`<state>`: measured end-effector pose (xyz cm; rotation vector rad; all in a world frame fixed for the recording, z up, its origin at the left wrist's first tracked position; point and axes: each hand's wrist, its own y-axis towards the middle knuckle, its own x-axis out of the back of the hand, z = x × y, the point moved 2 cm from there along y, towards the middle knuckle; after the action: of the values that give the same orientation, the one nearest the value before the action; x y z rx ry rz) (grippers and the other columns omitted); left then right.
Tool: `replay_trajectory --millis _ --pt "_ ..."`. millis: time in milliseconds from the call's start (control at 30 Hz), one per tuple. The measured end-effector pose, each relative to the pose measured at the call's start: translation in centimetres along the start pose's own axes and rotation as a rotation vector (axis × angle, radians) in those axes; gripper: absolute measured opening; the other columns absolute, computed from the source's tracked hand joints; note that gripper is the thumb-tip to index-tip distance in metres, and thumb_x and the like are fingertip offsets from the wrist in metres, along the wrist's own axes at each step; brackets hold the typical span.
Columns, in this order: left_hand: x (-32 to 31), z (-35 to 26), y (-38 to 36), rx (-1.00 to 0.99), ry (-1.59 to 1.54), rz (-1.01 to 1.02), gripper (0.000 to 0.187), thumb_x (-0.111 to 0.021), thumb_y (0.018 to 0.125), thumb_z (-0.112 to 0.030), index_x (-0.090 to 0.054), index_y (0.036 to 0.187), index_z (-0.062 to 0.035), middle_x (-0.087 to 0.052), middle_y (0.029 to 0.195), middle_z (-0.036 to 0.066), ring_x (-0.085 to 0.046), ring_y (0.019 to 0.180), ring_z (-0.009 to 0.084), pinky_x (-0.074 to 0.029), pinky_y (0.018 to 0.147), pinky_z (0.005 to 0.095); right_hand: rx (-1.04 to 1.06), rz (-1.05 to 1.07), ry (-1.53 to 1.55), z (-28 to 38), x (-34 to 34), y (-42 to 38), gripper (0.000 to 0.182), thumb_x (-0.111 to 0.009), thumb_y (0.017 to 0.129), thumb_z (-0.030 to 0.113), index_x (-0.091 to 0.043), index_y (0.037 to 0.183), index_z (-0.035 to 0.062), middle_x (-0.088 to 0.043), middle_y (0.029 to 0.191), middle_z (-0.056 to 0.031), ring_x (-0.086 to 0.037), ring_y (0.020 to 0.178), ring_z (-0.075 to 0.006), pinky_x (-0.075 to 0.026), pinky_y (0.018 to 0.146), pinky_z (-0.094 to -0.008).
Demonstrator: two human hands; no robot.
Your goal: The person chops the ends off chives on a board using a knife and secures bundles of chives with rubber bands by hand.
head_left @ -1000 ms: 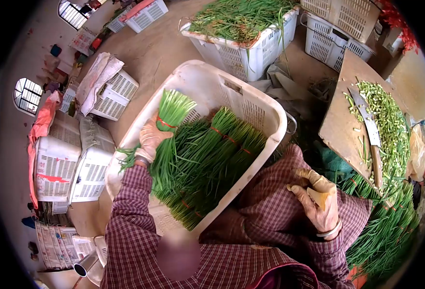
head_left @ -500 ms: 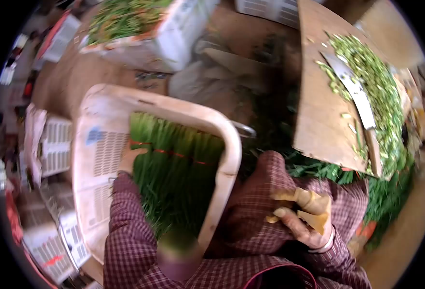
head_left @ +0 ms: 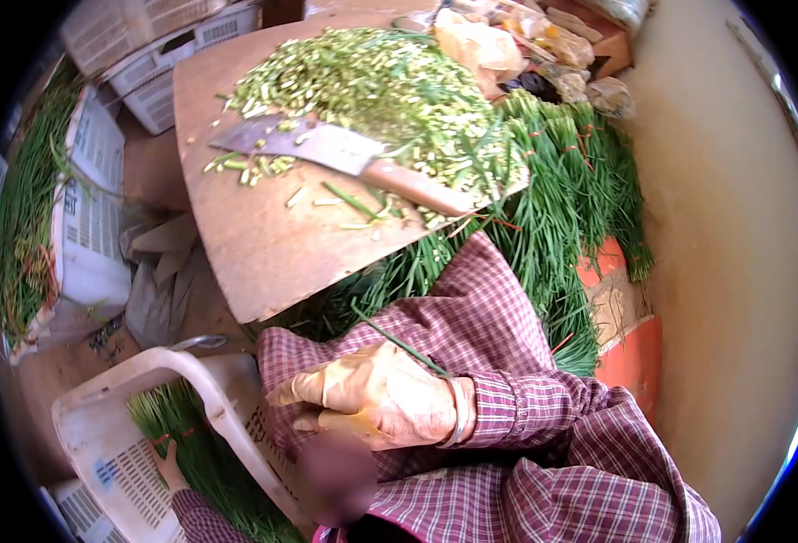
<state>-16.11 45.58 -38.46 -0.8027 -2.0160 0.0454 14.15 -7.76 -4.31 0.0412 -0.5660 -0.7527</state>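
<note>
In the lower left, my left hand (head_left: 171, 469) grips the near side of a bundle of chives (head_left: 181, 425), tied with a red band, inside a white plastic basket (head_left: 214, 391). Its palm side is hidden. My right hand (head_left: 376, 394), in a torn yellowish glove, hovers over my checked-cloth lap with fingers extended and nothing visible in them. A single green stalk (head_left: 399, 339) lies by its wrist. Beyond, a cleaver-like knife (head_left: 326, 149) with a wooden handle rests on a board (head_left: 263, 244) beside a heap of chopped stalk ends (head_left: 372, 81).
Tied chive bundles (head_left: 544, 208) are piled right of the board, above an orange-red surface (head_left: 630, 362). Plastic bags (head_left: 480, 50) lie behind. At left stands a white crate (head_left: 91, 231) of greens, with crumpled plastic sheeting (head_left: 163, 281) beside it. A wall (head_left: 707, 226) bounds the right side.
The view has swung right, so the board and knife now sit centrally and the basket lower left. My left hand stays at the bundles; my right hand has turned back-up, its fingers pointing left.
</note>
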Motion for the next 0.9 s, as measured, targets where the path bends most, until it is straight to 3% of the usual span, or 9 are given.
replay_trajectory --millis 167,200,300,433,467,533,600,667,900 --pt "-0.9 0.3 -6.5 -0.054 -0.158 -0.036 0.091 -0.073 0.092 -0.029 -0.019 0.163 -0.0145 -0.024 0.164 0.02 -0.032 0.147 0.0355 -0.025 0.122 0.0424 -0.153 -0.137 -0.086 0.7 6.9 -6.3 0.03 -0.071 0.09 0.015 -0.068 0.117 0.0035 -0.072 0.095 -0.0145 -0.072 0.081 -0.0317 -0.059 0.074 -0.0385" --pt "-1.1 -0.1 -8.1 -0.055 -0.071 -0.003 0.089 -0.072 0.093 -0.025 -0.018 0.163 -0.0162 -0.025 0.163 0.021 -0.036 0.144 0.0361 -0.028 0.121 0.0433 -0.017 -0.221 -0.225 0.1 8.1 -8.1 0.028 -0.069 0.093 0.013 -0.068 0.118 0.0022 -0.074 0.096 -0.0136 -0.073 0.081 -0.0261 -0.059 0.073 -0.0344" --pt "-1.0 -3.2 -13.8 0.172 0.201 -0.191 0.08 -0.069 0.095 -0.016 -0.025 0.161 -0.0093 -0.039 0.154 0.02 -0.044 0.137 0.0301 -0.041 0.112 0.0404 -0.393 -0.479 0.032 -0.6 12.3 -13.3 0.027 -0.064 0.097 0.012 -0.067 0.119 -0.0016 -0.076 0.096 -0.0121 -0.073 0.083 -0.0161 -0.058 0.072 -0.0278" --pt "2.2 -6.0 -21.0 0.192 0.773 0.119 0.1 -0.053 0.086 -0.063 -0.017 0.162 -0.008 -0.017 0.165 0.015 -0.019 0.15 0.0272 -0.02 0.122 0.0382 -0.689 -0.769 0.054 -8.0 16.5 -20.1 0.029 -0.058 0.099 0.016 -0.067 0.119 -0.0034 -0.076 0.097 -0.0108 -0.07 0.077 -0.012 -0.056 0.067 -0.0258" --pt "2.6 -6.5 -22.7 0.204 0.84 0.171 0.099 -0.054 0.086 -0.061 -0.018 0.161 -0.0079 -0.019 0.164 0.015 -0.021 0.149 0.0272 -0.021 0.121 0.0382 -0.693 -0.812 0.062 -11.3 16.6 -21.6 0.028 -0.057 0.099 0.017 -0.069 0.116 -0.0026 -0.076 0.1 -0.0103 -0.07 0.074 -0.0117 -0.055 0.065 -0.0261" --pt "2.8 -7.6 -25.8 0.222 0.841 0.212 0.096 -0.055 0.087 -0.059 -0.021 0.16 -0.0076 -0.022 0.162 0.015 -0.024 0.146 0.0272 -0.023 0.119 0.0381 -0.639 -0.56 -0.342 -17.1 16.6 -23.1 0.029 -0.062 0.097 0.027 -0.076 0.096 0.0009 -0.07 0.121 -0.0081 -0.071 0.086 -0.0259 -0.056 0.078 -0.0361" --pt "2.8 -8.9 -28.3 0.249 0.802 0.207 0.093 -0.056 0.088 -0.057 -0.023 0.159 -0.0073 -0.025 0.16 0.015 -0.027 0.143 0.0273 -0.026 0.117 0.038 -0.655 -0.512 -0.239 -22.6 14.9 -22.3 0.034 -0.061 0.097 0.033 -0.075 0.097 0.0015 -0.069 0.123 -0.0101 -0.068 0.101 -0.0316 -0.053 0.09 -0.0396" --pt "2.7 -10.2 -30.2 0.271 0.738 0.174 0.09 -0.057 0.088 -0.055 -0.026 0.158 -0.0071 -0.027 0.158 0.016 -0.029 0.141 0.0273 -0.028 0.114 0.0379 -0.598 -0.461 -0.368 -29.4 12.6 -20.4 0.04 -0.061 0.097 0.039 -0.074 0.103 0.0021 -0.067 0.125 -0.0148 -0.064 0.111 -0.0316 -0.05 0.096 -0.0398" --pt "3.4 -14.9 -33.5 0.304 0.487 0.009 0.079 -0.061 0.091 -0.047 -0.034 0.154 -0.0061 -0.038 0.151 0.016 -0.04 0.131 0.0273 -0.037 0.107 0.0377 -1.111 -0.331 -0.323 -39.7 9.0 -10.6 0.095 -0.08 0.076 0.058 -0.043 0.141 0.0011 -0.067 0.117 -0.0211 -0.067 0.108 -0.0353 -0.054 0.091 -0.0414"
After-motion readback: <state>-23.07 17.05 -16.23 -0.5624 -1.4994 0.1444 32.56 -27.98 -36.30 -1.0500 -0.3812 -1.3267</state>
